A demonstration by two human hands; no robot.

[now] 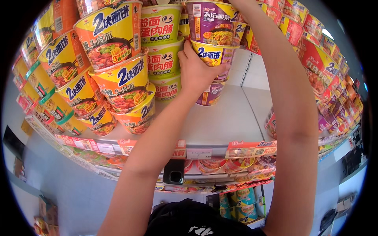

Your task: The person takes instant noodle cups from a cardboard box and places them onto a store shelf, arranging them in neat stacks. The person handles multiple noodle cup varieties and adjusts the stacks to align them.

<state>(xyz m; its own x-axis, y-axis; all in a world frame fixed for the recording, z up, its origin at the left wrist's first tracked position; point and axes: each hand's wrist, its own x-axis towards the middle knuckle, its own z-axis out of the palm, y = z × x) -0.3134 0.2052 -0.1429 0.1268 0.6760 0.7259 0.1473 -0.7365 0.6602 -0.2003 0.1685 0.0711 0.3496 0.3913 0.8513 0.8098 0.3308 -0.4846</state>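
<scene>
My left hand (196, 67) is wrapped around a yellow and purple instant noodle cup (217, 57), fingers at its left side and thumb across its front. That cup stands between a purple noodle cup (211, 25) above and another purple cup (210, 93) on the shelf below. My right hand (240, 3) reaches up to the top edge of the picture, near the upper purple cup; its fingers are cut off, and what it touches is hidden. Green noodle cups (164, 62) are stacked directly left of my left hand.
Orange and yellow noodle cups (118, 79) stand in stacks at left. Red noodle cups (319, 67) fill the right side. The white shelf (224, 124) has a front edge with price tags (199, 153). A dark device (173, 171) is below it, and a box holds teal cups (247, 212).
</scene>
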